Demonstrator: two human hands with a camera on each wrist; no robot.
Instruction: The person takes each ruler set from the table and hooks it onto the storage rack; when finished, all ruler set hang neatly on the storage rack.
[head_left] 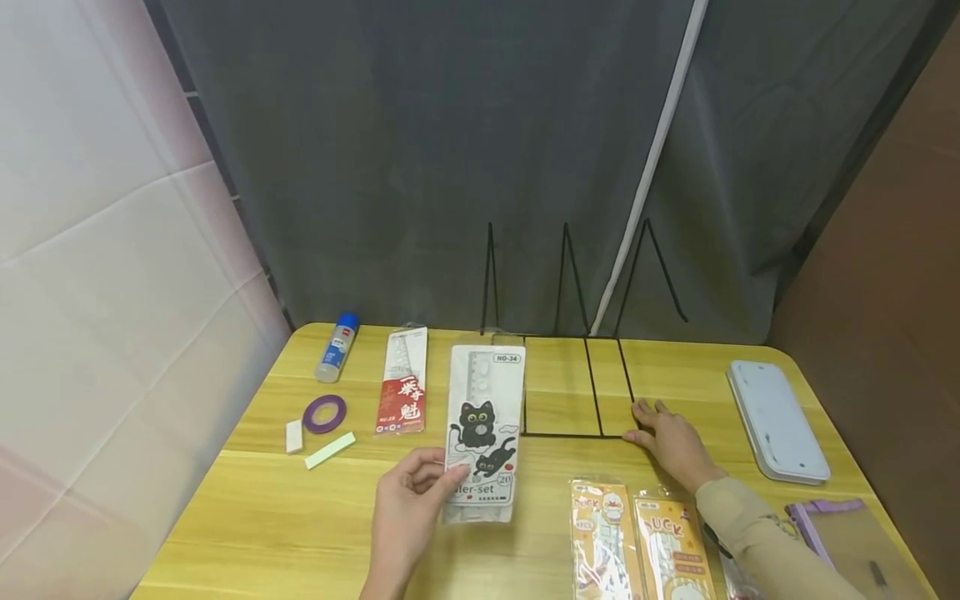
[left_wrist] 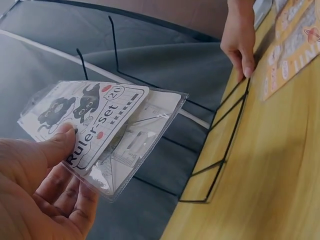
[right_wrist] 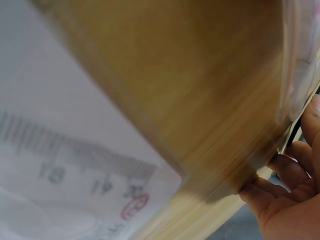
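Note:
My left hand [head_left: 411, 500] pinches the lower left of a ruler set packet [head_left: 487, 383] between thumb and fingers. The packet is held upright, with black cats on its white card; clear rulers show inside it in the left wrist view. At the near right corner of a black wire bookend rack [head_left: 558, 435], my right hand [head_left: 673, 442] grips the wire with thumb and fingertips. The rack's base lies flat on the table, and its pointed uprights rise at the back edge. The raised packet hides the rack's left end in the head view.
Left on the wooden table lie a glue bottle [head_left: 338, 348], purple tape roll [head_left: 325, 414], eraser [head_left: 294, 437], pale green strip [head_left: 330, 450] and red-white ruler packet [head_left: 402, 383]. Orange duck packets [head_left: 600, 533], a white pencil case [head_left: 780, 421] and a purple-edged pouch [head_left: 862, 550] lie right.

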